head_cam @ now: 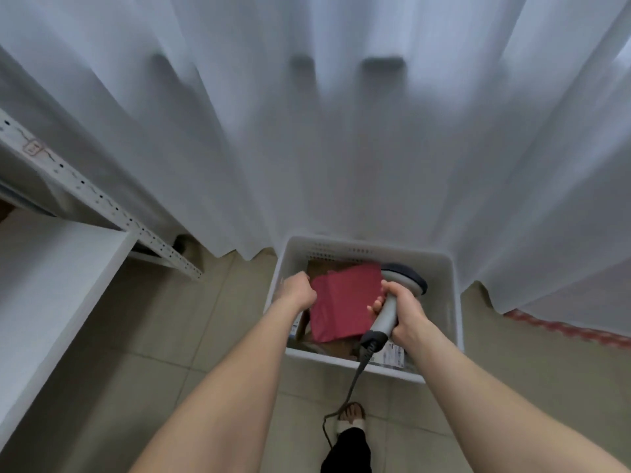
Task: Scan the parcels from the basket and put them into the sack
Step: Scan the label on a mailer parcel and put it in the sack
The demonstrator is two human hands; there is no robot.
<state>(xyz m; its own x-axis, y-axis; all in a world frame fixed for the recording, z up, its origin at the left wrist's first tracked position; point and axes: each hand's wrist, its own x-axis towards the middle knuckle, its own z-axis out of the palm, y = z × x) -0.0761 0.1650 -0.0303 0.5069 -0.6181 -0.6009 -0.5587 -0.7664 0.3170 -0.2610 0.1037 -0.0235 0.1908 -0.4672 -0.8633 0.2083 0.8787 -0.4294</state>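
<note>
Left hand closed on the left edge of a flat dark-pink plastic mailer parcel, knuckles toward camera, forearm reaching in from near left. Parcel held tilted above the inside of a white perforated plastic basket that sits on a beige tiled floor. Under the parcel: brown cardboard pieces at the far side of the basket, more parcels with white printed labels at the near right corner; count unclear.

Right hand wrapped tight around the grip of a grey handheld barcode scanner, its dark head just right of the parcel's far right corner, fingertips close to or touching the parcel's right edge; cannot tell which. Black cable runs from the handle base over the basket's near rim and down to the floor, passing a foot in a white sandal.

Far left: white metal shelving upright with punched holes, white shelf board below it. White sheer curtain hangs behind the basket, hem touching the floor.
</note>
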